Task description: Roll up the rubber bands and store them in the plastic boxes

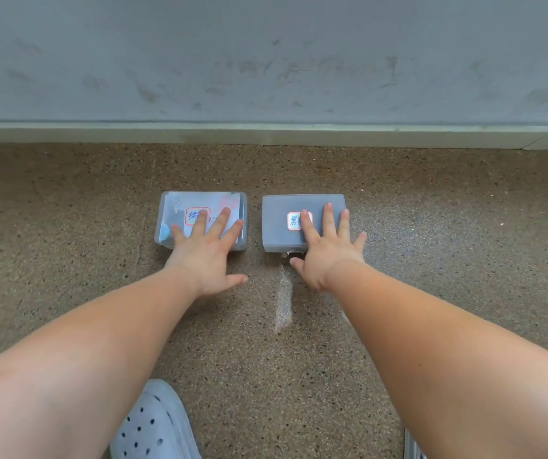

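Note:
Two translucent plastic boxes sit side by side on the speckled floor, lids closed. The left box (179,207) shows pale contents and bears a red-framed label. My left hand (208,253) rests flat on its lid with fingers spread and straight. The right box (279,210) looks grey and also carries a red-framed label. My right hand (327,251) lies flat on its lid, fingers spread, thumb off the near edge. Something small and dark pokes out at that box's near edge (294,252). No loose rubber bands are visible.
A grey scuffed wall (266,61) with a pale baseboard (266,134) runs just behind the boxes. A white perforated clog (156,425) is at the bottom left of centre. A pale scuff streak (282,303) marks the floor between my arms.

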A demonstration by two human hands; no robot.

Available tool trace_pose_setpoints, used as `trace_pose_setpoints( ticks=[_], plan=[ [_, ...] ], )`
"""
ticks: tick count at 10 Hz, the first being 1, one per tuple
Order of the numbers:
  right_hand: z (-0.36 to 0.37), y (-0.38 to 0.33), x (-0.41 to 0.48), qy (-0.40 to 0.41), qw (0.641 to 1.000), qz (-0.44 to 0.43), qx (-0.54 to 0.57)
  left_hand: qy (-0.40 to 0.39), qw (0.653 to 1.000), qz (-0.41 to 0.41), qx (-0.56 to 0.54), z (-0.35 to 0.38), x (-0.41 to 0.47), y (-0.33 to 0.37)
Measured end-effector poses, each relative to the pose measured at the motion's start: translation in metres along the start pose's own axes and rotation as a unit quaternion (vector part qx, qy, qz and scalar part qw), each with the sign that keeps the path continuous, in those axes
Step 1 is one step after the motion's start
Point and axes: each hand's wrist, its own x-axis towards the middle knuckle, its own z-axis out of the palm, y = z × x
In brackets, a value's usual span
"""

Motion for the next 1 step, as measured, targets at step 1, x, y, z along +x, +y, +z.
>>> trace_pose_setpoints(
  ticks=[1],
  plan=[
    [-0.0282, 0.0035, -0.0163, 0.017, 1.000, 0.011, 0.001, 0.036, 0.999, -0.011, -0.009, -0.0477, -0.0033, 0.0015]
  ],
)
